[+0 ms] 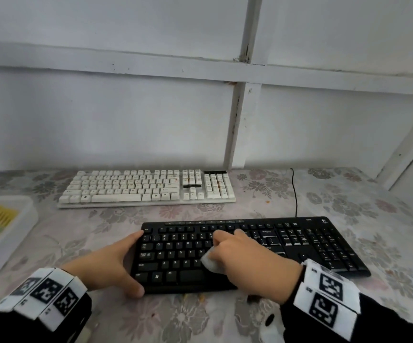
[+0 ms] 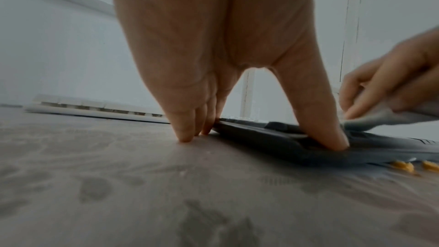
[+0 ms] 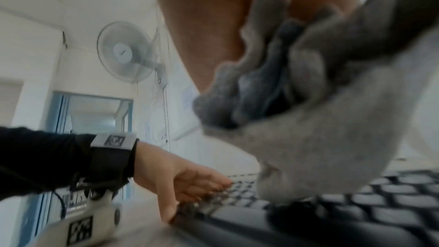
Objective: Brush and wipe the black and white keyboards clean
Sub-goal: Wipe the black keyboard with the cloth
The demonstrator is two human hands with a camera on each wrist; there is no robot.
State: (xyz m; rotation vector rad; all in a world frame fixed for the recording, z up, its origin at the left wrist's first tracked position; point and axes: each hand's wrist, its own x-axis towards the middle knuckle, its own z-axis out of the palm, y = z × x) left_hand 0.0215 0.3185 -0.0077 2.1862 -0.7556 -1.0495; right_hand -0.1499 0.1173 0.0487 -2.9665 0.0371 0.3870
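Two keyboards (black keyboard (image 1: 250, 251), white keyboard (image 1: 148, 188)): right hand (image 1: 247, 253) clutches one cloth (image 1: 211, 263), left hand (image 1: 108, 266) spread, bracing black one

The black keyboard (image 1: 250, 251) lies flat near the front – the white keyboard (image 1: 148, 188) lies flat behind it, apart.
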